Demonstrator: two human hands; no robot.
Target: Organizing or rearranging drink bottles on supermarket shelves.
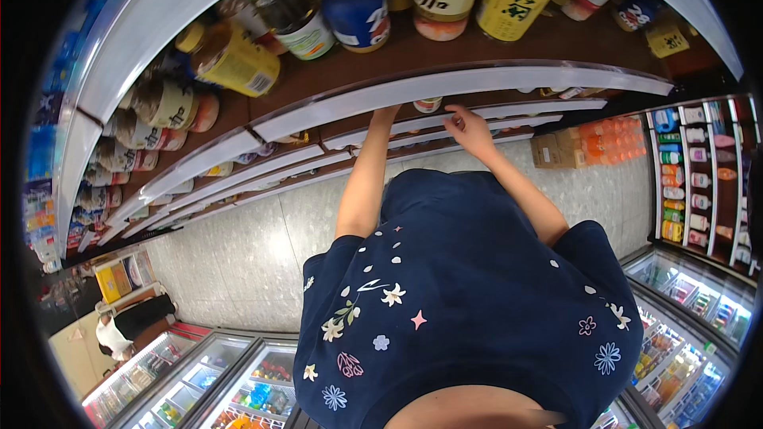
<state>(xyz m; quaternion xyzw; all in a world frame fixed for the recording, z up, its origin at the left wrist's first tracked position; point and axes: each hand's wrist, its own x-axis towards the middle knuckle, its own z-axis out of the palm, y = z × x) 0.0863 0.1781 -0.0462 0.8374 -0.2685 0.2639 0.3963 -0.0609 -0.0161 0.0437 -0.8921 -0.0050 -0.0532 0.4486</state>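
Observation:
My left hand reaches in over a lower shelf; its fingers are hidden beneath the pale front strip of the shelf above, so what it touches cannot be seen. A small white container with a red patch shows partly under that strip, between my two hands. To the right of the container is my right hand, fingers loosely curled and apart, with nothing visible in it. It is just in front of the lower shelf's edge strip.
Bottles with yellow labels, a blue-labelled jar and other drinks stand on the upper shelf. Cartons and orange bottles sit on the floor at right. Glass-topped coolers lie behind me. A person is at far left.

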